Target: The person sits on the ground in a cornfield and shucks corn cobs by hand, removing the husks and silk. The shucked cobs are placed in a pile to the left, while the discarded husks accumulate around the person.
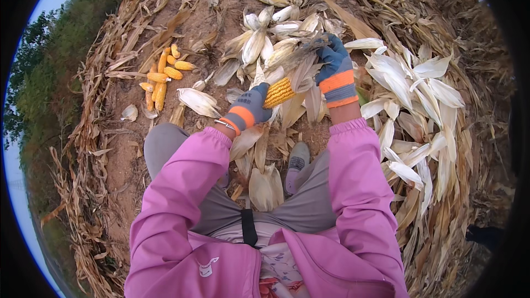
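Observation:
A partly bared ear of yellow corn (pixel 279 93) slants across the space before my knees. My left hand (pixel 252 105), in a grey and orange work glove, grips it near its lower left end. Dry husk leaves (pixel 304 72) hang from the ear's upper right end. My right hand (pixel 334 60), gloved the same way, is closed on the dark, frayed tips of those leaves, and its fingertips are partly hidden. Beyond both hands lies a heap of unpeeled ears in pale husks (pixel 256 43).
Several bare yellow cobs (pixel 161 76) lie piled on the soil at left. Loose white husks (pixel 414 78) spread at right over dry stalks (pixel 447 198). One husk (pixel 265 188) lies between my feet, by my shoe (pixel 298 161). Green trees (pixel 45 62) stand along the far left.

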Tool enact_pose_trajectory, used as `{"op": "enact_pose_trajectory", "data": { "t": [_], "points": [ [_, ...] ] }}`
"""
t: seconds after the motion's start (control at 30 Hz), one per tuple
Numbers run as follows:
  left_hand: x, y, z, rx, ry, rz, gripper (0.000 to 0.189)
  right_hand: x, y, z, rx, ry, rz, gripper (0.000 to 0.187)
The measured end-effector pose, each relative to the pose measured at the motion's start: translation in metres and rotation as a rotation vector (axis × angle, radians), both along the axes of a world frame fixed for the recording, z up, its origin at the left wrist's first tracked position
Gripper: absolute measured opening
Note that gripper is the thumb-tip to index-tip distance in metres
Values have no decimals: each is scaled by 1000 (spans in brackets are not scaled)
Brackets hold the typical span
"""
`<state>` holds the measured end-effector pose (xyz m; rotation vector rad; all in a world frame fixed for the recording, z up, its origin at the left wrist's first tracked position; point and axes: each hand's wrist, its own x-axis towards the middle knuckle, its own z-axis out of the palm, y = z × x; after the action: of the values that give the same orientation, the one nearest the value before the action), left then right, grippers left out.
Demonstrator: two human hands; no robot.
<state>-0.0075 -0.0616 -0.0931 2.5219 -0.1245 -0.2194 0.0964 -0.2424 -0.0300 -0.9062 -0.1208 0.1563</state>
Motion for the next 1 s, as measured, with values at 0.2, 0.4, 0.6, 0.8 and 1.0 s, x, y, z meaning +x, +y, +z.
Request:
{"op": "enact_pose_trajectory", "data": {
  "t": [0.2,0.4,0.6,0.8,1.0],
  "points": [
    [-6,11,6,-59,3,-30,53,49,-65,-20,49,63,-549,14],
    [-5,10,4,-85,2,-87,55,74,-102,-64,-498,-152,-693,13],
    [-13,19,-9,-148,67,-44,56,53,-64,-15,-238,98,-503,24],
    [-10,16,-10,-156,92,13,44,51,-40,-22,-577,-208,-418,46],
    [-2,23,-17,-100,225,101,48,37,-22,-17,-610,-317,-466,43]
  ]
}}
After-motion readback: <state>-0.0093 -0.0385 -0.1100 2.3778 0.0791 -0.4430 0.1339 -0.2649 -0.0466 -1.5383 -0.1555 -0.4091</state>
